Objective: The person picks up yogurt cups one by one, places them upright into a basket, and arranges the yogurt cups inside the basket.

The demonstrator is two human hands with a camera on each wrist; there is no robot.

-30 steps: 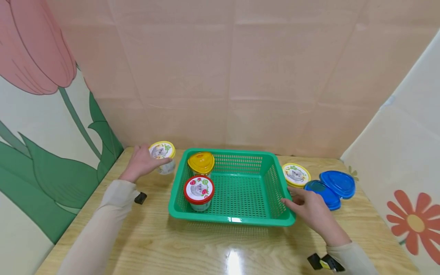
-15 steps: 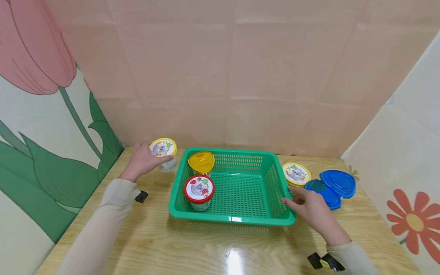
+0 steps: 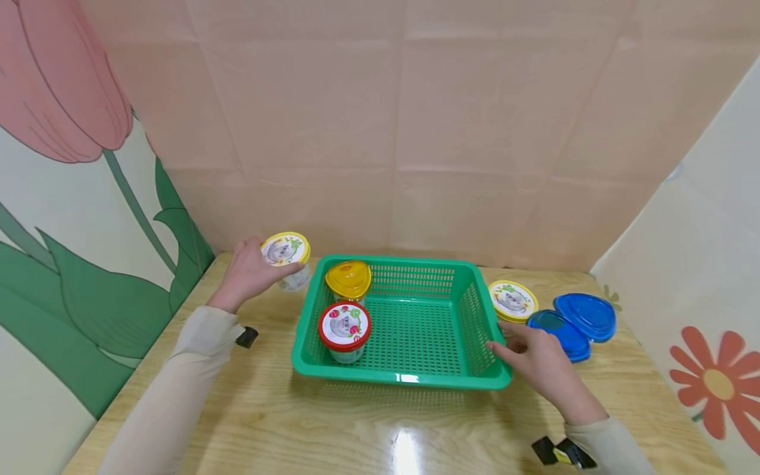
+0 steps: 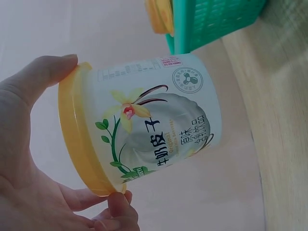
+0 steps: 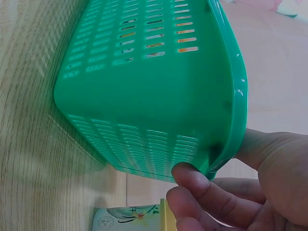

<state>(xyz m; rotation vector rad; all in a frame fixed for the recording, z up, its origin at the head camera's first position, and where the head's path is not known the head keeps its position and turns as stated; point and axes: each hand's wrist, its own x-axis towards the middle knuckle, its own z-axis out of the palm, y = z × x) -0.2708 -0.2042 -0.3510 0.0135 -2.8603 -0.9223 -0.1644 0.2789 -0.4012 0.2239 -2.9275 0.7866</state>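
My left hand holds a white printed cup by its yellow lid, with thumb and fingers on opposite sides of the rim. It hangs left of the green plastic basket, above the table. My right hand grips the basket's right rim; in the right wrist view the fingers lie against the outer wall. Inside the basket on the left stand a red-lidded cup and, behind it, a container with a yellow rounded-triangular lid.
Right of the basket stand another yellow-lidded cup and two containers with blue lids, a farther one and a nearer one. They rest on a wooden table. A plain backdrop rises behind.
My left hand has lifted the yellow-lidded cup and carried it slightly right, toward the basket. The right hand and the basket have stayed in place.
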